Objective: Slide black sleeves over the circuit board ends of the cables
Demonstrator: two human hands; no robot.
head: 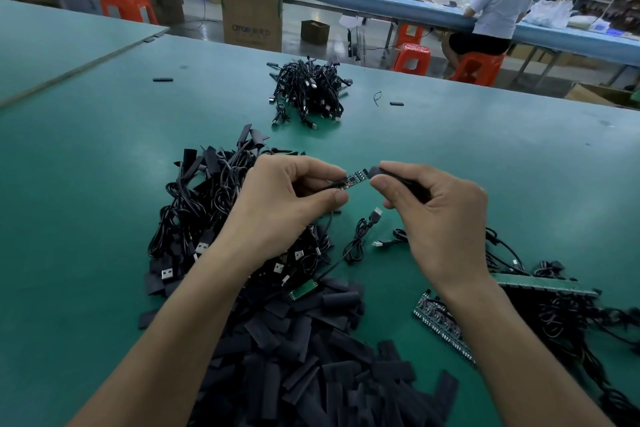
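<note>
Holding, left hand (pixel 287 204): thumb and fingers pinched on one cable (pixel 323 186) just behind its circuit board (pixel 355 177), which sticks out bare to the right.
Holding, right hand (pixel 436 218): thumb and forefinger pressed on one black sleeve (pixel 398 178), its open mouth just beside the board's tip; whether the two touch cannot be told.
Sleeve stock: one loose heap of black sleeves (pixel 311 357) at the near table edge, too many and too overlapped to count; two stray pieces lie far off on the green table (pixel 485 156).
Cable piles: three seen, namely one tangle (pixel 207 204) under the left forearm, one bundle (pixel 308 90) farther back, one mass (pixel 561 315) at the right, cut by the frame edge.
Loose boards: one green board (pixel 304 288) on the sleeve heap.
Hidden: most of the held sleeve is inside the right palm; the held cable's run is lost behind the left hand.
Background: one seated person (pixel 495 7) at a far bench, back turned.
</note>
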